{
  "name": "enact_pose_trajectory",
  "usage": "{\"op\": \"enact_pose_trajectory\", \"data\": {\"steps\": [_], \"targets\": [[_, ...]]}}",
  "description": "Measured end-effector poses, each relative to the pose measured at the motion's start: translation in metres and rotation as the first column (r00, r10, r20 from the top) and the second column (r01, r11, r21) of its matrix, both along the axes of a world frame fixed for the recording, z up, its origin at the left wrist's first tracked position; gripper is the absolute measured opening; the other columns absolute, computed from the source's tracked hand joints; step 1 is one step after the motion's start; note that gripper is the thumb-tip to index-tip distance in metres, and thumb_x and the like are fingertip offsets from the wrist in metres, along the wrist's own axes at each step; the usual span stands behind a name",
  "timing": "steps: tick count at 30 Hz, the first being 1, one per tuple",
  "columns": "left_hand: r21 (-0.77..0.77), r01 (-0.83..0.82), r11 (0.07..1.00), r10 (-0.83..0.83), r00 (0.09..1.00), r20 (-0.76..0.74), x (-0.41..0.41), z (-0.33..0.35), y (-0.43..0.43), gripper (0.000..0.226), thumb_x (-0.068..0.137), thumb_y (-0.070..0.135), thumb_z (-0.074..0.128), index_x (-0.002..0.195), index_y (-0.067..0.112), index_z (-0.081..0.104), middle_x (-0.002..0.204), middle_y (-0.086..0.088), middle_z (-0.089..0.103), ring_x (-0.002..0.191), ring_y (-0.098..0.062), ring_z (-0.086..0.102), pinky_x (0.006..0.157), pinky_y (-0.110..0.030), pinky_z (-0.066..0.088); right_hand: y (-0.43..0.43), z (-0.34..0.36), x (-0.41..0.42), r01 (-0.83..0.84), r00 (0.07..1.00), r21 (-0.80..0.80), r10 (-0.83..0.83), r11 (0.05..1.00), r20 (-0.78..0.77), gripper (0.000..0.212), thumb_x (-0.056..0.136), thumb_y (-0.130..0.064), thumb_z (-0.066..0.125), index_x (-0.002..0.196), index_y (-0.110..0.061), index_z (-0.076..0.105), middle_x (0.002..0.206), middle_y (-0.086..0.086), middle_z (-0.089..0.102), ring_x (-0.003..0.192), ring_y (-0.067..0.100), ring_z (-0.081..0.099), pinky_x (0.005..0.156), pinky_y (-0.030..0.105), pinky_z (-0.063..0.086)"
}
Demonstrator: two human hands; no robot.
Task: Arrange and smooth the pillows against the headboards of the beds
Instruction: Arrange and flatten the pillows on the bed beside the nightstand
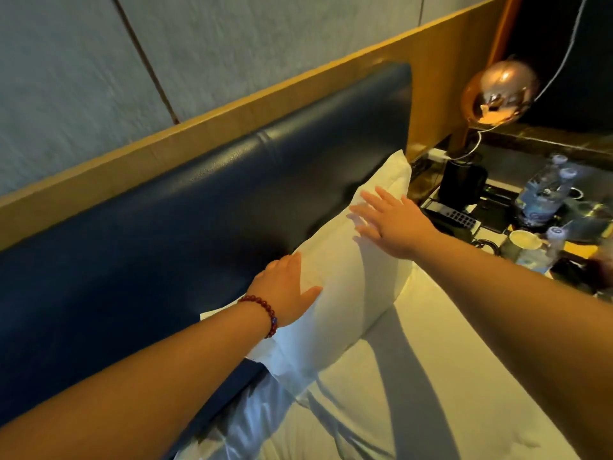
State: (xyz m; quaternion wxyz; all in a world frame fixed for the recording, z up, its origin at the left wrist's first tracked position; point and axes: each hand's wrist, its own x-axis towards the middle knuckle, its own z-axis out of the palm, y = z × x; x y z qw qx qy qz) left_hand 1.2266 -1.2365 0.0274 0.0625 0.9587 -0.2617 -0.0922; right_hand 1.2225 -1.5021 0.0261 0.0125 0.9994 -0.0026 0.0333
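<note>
Pillow (345, 287) stands leaning against the blue headboard (199, 207), near its right end. Your right hand (394, 224) lies flat on it, fingers straight. Your left hand (285, 287) rests over its top edge, and whether it grips is unclear. You appear to be mid-smoothing; next, likely stroke outward.

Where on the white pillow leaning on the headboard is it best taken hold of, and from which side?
Probably its top edge, near the two upper corners, coming from above on the bed side. The pillow stands on its long edge, back against the headboard and bottom on the mattress, so only top and front are free.
</note>
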Motion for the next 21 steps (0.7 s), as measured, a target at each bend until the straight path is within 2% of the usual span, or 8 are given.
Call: {"op": "enact_pose_trajectory", "data": {"steps": [2, 4, 7, 9, 11, 14, 17, 21], "targets": [[0.085, 0.028, 0.996, -0.028, 1.0, -0.008, 0.008, 0.007, -0.004, 0.062, 0.088, 0.063, 0.05, 0.13, 0.018, 0.041, 0.123, -0.005, 0.053, 0.103, -0.023, 0.056, 0.084, -0.036, 0.053, 0.007, 0.008, -0.014, -0.061, 0.998, 0.044, 0.06, 0.997, 0.02, 0.066, 0.092, -0.062, 0.009, 0.152, -0.037, 0.019, 0.164, -0.004, 0.01, 0.151, 0.024, 0.006, 0.118, 0.048, 0.017], [0.135, 0.082, 0.987, -0.081, 0.997, -0.014, 0.016, 0.015, -0.011, 0.059, 0.089, 0.063, 0.047, 0.127, 0.018, 0.043, 0.12, -0.005, 0.054, 0.099, -0.022, 0.056, 0.082, -0.036, 0.053, 0.017, 0.006, -0.031, -0.056, 0.998, 0.133, 0.055, 0.99, 0.014, 0.068, 0.09, -0.061, 0.009, 0.152, -0.036, 0.021, 0.163, -0.005, 0.012, 0.15, 0.022, 0.008, 0.118, 0.046, 0.017], [0.143, 0.185, 0.972, -0.18, 0.983, -0.042, 0.029, 0.024, -0.028, 0.063, 0.091, 0.06, 0.046, 0.137, 0.018, 0.037, 0.135, -0.005, 0.048, 0.116, -0.024, 0.051, 0.092, -0.037, 0.05, 0.024, -0.002, -0.044, -0.018, 1.0, 0.198, 0.019, 0.98, -0.005, 0.068, 0.089, -0.061, 0.011, 0.152, -0.038, 0.022, 0.163, -0.007, 0.013, 0.15, 0.02, 0.01, 0.118, 0.045, 0.016], [0.199, 0.253, 0.947, -0.248, 0.967, -0.054, 0.037, 0.03, -0.043, 0.072, 0.093, 0.058, 0.045, 0.147, 0.015, 0.026, 0.15, -0.006, 0.034, 0.134, -0.026, 0.038, 0.105, -0.04, 0.041, 0.024, -0.006, -0.045, 0.025, 1.0, 0.227, -0.029, 0.974, 0.013, 0.065, 0.09, -0.061, 0.014, 0.151, -0.039, 0.024, 0.162, -0.009, 0.015, 0.15, 0.019, 0.012, 0.118, 0.044, 0.018], [0.272, 0.311, 0.911, -0.315, 0.949, -0.031, 0.045, 0.036, -0.057, 0.082, 0.093, 0.059, 0.045, 0.152, 0.013, 0.013, 0.159, -0.005, 0.016, 0.145, -0.026, 0.021, 0.114, -0.04, 0.03, 0.022, -0.006, -0.043, 0.076, 0.995, 0.28, -0.089, 0.957, 0.034, 0.067, 0.088, -0.062, 0.013, 0.15, -0.04, 0.026, 0.161, -0.011, 0.018, 0.149, 0.018, 0.014, 0.117, 0.043, 0.02], [0.302, 0.391, 0.869, -0.414, 0.91, 0.012, 0.057, 0.046, -0.081, 0.086, 0.093, 0.057, 0.046, 0.154, 0.013, 0.003, 0.162, -0.004, 0.003, 0.149, -0.024, 0.008, 0.117, -0.037, 0.019, 0.013, -0.006, -0.04, 0.113, 0.99, 0.304, -0.135, 0.946, 0.051, 0.064, 0.09, -0.06, 0.015, 0.149, -0.039, 0.03, 0.16, -0.01, 0.024, 0.148, 0.018, 0.02, 0.117, 0.042, 0.022], [0.249, 0.429, 0.868, -0.457, 0.887, 0.062, 0.072, 0.055, -0.114, 0.087, 0.091, 0.056, 0.051, 0.154, 0.014, 0.007, 0.162, -0.004, 0.008, 0.148, -0.024, 0.013, 0.116, -0.038, 0.022, -0.004, -0.011, -0.033, 0.153, 0.982, 0.298, -0.179, 0.942, 0.064, 0.053, 0.098, -0.052, 0.029, 0.149, -0.037, 0.031, 0.158, -0.008, 0.028, 0.145, 0.018, 0.025, 0.115, 0.041, 0.026], [0.191, 0.44, 0.877, -0.458, 0.887, 0.063, 0.093, 0.05, -0.149, 0.095, 0.087, 0.059, 0.056, 0.153, 0.012, 0.005, 0.162, -0.007, 0.004, 0.148, -0.026, 0.012, 0.117, -0.039, 0.021, -0.022, -0.019, -0.016, 0.187, 0.968, 0.332, -0.231, 0.924, 0.099, 0.049, 0.101, -0.045, 0.035, 0.149, -0.035, 0.032, 0.158, -0.007, 0.029, 0.144, 0.019, 0.026, 0.115, 0.042, 0.027]]}}
